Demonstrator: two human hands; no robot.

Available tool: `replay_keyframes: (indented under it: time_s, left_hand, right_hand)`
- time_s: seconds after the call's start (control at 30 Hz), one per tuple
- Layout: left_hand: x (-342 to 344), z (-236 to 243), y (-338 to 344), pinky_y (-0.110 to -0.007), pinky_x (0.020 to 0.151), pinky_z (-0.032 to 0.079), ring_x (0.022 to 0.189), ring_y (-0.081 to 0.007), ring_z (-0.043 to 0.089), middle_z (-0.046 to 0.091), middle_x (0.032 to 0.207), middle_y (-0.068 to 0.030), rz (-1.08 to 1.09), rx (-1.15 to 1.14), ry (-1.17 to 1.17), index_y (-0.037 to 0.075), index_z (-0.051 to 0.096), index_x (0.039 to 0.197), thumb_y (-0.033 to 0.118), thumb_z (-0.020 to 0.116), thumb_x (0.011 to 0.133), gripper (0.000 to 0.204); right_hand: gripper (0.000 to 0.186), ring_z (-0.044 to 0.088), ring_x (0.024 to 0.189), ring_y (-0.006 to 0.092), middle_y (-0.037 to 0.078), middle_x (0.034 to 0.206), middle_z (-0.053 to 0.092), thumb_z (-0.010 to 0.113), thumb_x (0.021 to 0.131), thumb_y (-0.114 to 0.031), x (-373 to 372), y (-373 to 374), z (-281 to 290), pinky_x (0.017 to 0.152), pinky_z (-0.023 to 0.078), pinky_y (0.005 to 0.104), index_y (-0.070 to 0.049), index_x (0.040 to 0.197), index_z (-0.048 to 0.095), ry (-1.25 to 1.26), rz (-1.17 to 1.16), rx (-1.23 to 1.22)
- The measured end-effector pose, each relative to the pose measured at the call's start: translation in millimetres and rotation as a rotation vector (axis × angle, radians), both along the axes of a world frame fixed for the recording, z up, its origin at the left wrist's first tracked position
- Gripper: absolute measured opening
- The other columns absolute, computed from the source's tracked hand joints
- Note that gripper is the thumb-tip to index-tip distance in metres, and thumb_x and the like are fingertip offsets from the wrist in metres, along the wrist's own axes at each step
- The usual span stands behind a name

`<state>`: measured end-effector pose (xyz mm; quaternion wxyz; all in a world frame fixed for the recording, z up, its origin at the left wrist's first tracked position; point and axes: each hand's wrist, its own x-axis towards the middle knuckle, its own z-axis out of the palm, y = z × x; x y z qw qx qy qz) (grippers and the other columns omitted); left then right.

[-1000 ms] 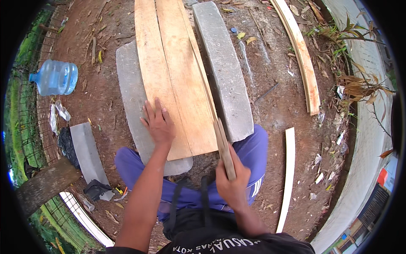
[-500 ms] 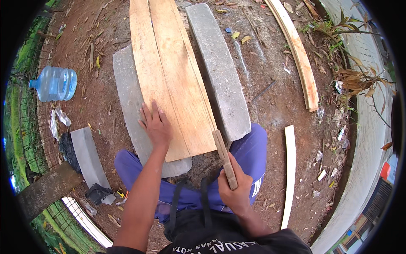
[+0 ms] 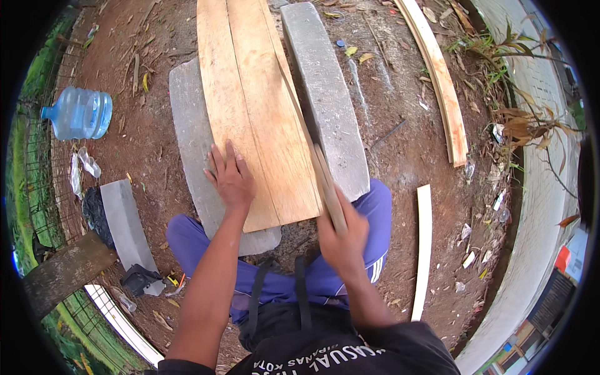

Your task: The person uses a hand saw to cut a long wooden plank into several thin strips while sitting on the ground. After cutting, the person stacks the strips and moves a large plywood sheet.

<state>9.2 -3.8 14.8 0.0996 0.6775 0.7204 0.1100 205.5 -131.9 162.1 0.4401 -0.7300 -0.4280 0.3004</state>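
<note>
White lettering [image 3: 340, 356] marks the shirt [image 3: 400, 347]; right hand [image 3: 345, 236] grips wooden stick [image 3: 330, 190]

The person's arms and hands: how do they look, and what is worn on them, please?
The left hand and right hand wear no gloves, and the forearms show no watch. Short black sleeves belong to a black shirt with pale lettering. The right hand is blurred, so small details are unclear.
</note>
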Motion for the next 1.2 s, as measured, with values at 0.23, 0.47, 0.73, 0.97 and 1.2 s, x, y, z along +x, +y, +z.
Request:
replay_keyframes:
  time_s: [0.23, 0.47, 0.73, 0.97, 1.2]
  left_hand:
    - [-4.6, 8.0, -2.6, -0.065, 0.123, 0.011, 0.156, -0.0405, 0.024, 0.029, 0.167, -0.0209, 0.018, 0.009, 0.020, 0.016, 0.046, 0.157, 0.033, 0.042, 0.108, 0.052]
    - [2.4, 2.6, 2.6, -0.065, 0.124, 0.010, 0.156, -0.0409, 0.023, 0.029, 0.167, -0.0219, -0.021, 0.006, -0.026, 0.015, 0.046, 0.157, 0.033, 0.042, 0.109, 0.052]
    - [1.1, 4.3, -1.1, -0.065, 0.124, 0.008, 0.155, -0.0422, 0.023, 0.028, 0.166, -0.0242, -0.005, -0.006, 0.000, 0.014, 0.046, 0.157, 0.033, 0.041, 0.109, 0.052]
    - [11.0, -1.3, 4.7, -0.064, 0.124, 0.009, 0.156, -0.0397, 0.023, 0.029, 0.167, -0.0220, -0.036, -0.006, -0.019, 0.015, 0.046, 0.157, 0.035, 0.042, 0.109, 0.052]
    - [1.6, 3.5, 1.5, -0.063, 0.124, 0.009, 0.155, -0.0404, 0.024, 0.029, 0.166, -0.0225, 0.021, 0.030, -0.015, 0.016, 0.046, 0.157, 0.033, 0.042, 0.109, 0.051]
  right_hand:
    - [0.045, 0.070, 0.079, 0.0456, 0.030, 0.087, 0.069, 0.060, 0.085, -0.003, -9.1, 100.2, -35.6, 0.066, 0.056, 0.0456, 0.006, 0.129, 0.062, -0.021, -0.003, -0.044]
    - [0.030, 0.066, 0.075, 0.0495, 0.029, 0.081, 0.066, 0.060, 0.084, -0.005, 9.1, 149.2, -56.6, 0.068, 0.052, 0.0524, 0.005, 0.111, 0.066, -0.063, 0.012, -0.010]
    - [0.053, 0.076, 0.076, 0.0265, 0.026, 0.095, 0.073, 0.064, 0.085, 0.001, -5.9, -27.3, 9.0, 0.063, 0.057, 0.0376, 0.007, 0.137, 0.059, 0.028, -0.002, -0.082]
    - [0.026, 0.063, 0.073, 0.0504, 0.029, 0.078, 0.064, 0.059, 0.085, -0.005, 13.9, 202.6, -75.2, 0.065, 0.052, 0.0534, 0.003, 0.109, 0.066, -0.117, -0.036, 0.003]
    - [0.053, 0.075, 0.078, 0.0250, 0.022, 0.105, 0.075, 0.060, 0.085, 0.004, -3.8, -58.0, 12.2, 0.067, 0.057, 0.0337, 0.005, 0.139, 0.059, -0.034, 0.026, 0.032]
